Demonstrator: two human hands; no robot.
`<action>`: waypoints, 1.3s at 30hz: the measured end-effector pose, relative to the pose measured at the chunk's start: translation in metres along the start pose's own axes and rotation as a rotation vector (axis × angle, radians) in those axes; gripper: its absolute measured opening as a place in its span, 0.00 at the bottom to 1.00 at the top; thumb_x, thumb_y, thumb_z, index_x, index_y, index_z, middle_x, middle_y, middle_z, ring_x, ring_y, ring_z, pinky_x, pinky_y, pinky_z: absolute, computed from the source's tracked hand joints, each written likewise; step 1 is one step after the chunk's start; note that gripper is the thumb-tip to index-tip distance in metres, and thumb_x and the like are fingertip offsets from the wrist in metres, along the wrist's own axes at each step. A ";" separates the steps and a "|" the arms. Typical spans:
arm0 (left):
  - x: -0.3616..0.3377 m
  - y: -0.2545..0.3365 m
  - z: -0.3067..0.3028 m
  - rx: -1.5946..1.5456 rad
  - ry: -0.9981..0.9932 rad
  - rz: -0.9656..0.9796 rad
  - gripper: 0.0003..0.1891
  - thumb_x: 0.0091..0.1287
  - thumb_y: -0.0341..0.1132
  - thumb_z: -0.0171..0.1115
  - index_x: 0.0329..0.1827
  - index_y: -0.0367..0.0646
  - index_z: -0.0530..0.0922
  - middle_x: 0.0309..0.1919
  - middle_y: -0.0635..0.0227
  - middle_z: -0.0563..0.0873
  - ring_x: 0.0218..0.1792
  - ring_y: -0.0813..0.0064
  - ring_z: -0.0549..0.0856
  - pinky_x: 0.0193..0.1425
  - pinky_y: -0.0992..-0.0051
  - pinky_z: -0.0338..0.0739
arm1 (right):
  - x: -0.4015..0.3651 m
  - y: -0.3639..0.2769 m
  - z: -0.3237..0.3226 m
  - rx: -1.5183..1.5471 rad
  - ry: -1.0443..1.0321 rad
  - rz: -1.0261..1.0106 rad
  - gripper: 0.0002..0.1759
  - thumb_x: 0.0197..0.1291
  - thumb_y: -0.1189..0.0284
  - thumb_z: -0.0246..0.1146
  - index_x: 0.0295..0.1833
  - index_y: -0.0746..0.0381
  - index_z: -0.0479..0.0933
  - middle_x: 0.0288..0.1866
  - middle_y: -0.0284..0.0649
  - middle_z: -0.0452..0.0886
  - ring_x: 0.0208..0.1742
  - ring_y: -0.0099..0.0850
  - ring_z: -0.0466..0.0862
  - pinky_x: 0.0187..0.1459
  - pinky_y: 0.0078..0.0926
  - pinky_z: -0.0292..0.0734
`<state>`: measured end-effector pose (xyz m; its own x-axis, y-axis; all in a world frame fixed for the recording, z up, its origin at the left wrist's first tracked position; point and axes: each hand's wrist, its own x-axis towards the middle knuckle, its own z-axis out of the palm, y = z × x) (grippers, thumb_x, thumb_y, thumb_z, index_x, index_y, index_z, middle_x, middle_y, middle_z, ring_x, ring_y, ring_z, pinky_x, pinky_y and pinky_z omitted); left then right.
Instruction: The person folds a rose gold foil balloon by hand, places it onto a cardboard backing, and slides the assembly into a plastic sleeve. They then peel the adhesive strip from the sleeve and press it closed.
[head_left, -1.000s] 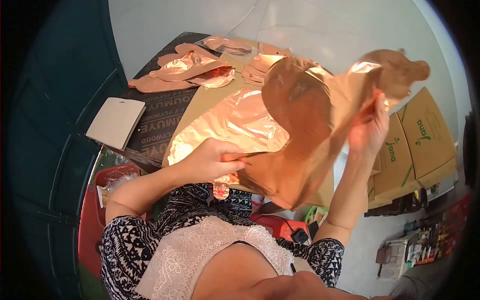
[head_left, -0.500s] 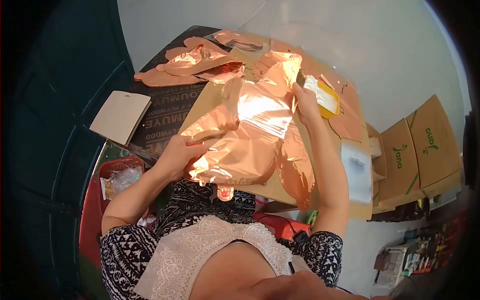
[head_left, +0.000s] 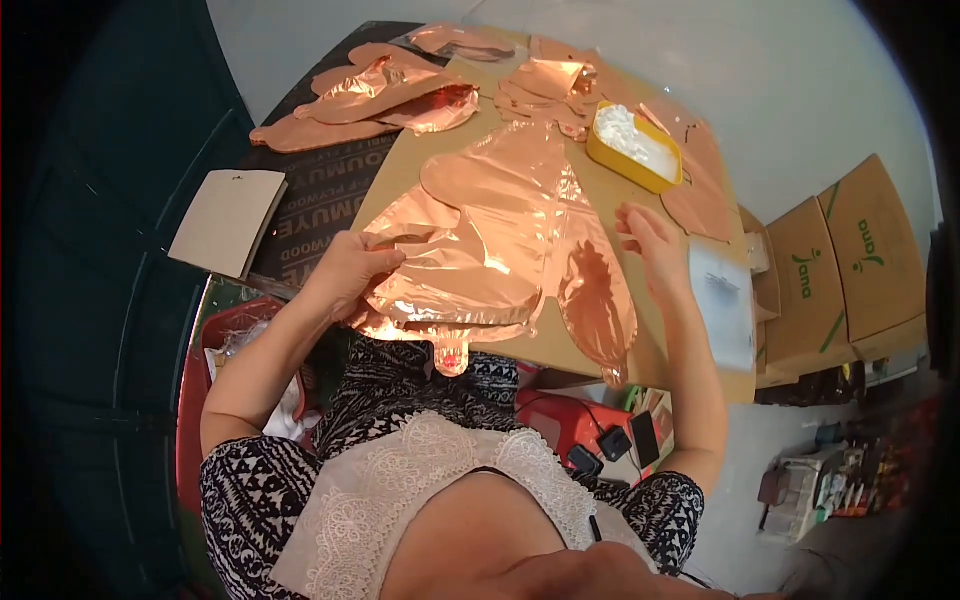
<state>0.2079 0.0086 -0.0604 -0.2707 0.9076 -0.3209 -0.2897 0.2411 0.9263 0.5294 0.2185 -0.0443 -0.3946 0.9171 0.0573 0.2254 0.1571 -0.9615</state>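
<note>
One copper-coloured foil piece [head_left: 495, 235] lies on cardboard [head_left: 415, 160], its edge pinched in the left hand [head_left: 345, 272]. Half-open, the right hand [head_left: 655, 245] holds nothing; it is near the yellow tub [head_left: 632, 172].

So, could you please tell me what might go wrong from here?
The foil piece overhangs the near edge of the board, so it could slide if the left hand lets go. That hand pinches wrinkled foil, which might crease further or tear. The right hand is open near the yellow tub, and a sweep could tip it.
</note>
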 end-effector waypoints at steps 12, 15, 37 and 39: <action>-0.003 0.003 -0.012 0.007 -0.004 -0.007 0.13 0.66 0.21 0.56 0.53 0.26 0.77 0.42 0.54 0.85 0.38 0.69 0.87 0.42 0.70 0.85 | -0.039 0.016 -0.027 0.195 0.050 0.049 0.18 0.70 0.67 0.54 0.57 0.69 0.77 0.52 0.42 0.83 0.48 0.24 0.81 0.46 0.21 0.75; -0.012 0.005 0.003 -0.075 0.038 -0.030 0.08 0.64 0.26 0.62 0.45 0.32 0.80 0.28 0.72 0.81 0.26 0.85 0.79 0.31 0.81 0.77 | -0.040 0.017 -0.024 0.214 0.039 0.053 0.18 0.70 0.67 0.55 0.57 0.69 0.77 0.51 0.41 0.83 0.48 0.24 0.81 0.46 0.21 0.75; -0.010 -0.024 -0.007 -0.018 0.002 0.004 0.13 0.65 0.24 0.59 0.52 0.31 0.78 0.31 0.71 0.82 0.27 0.84 0.80 0.33 0.82 0.79 | -0.039 0.019 -0.002 0.209 -0.072 0.037 0.17 0.70 0.67 0.55 0.55 0.68 0.78 0.50 0.41 0.84 0.46 0.24 0.80 0.46 0.22 0.74; -0.013 -0.020 -0.001 -0.034 0.023 0.001 0.14 0.64 0.23 0.60 0.53 0.31 0.78 0.32 0.72 0.82 0.29 0.86 0.79 0.35 0.83 0.78 | -0.039 0.020 -0.002 0.218 -0.078 0.030 0.17 0.70 0.67 0.55 0.55 0.68 0.78 0.50 0.41 0.84 0.46 0.24 0.80 0.45 0.22 0.74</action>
<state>0.2161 -0.0084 -0.0750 -0.2915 0.8997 -0.3249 -0.3200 0.2283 0.9195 0.5517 0.1865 -0.0654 -0.4604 0.8876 0.0146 0.0440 0.0393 -0.9983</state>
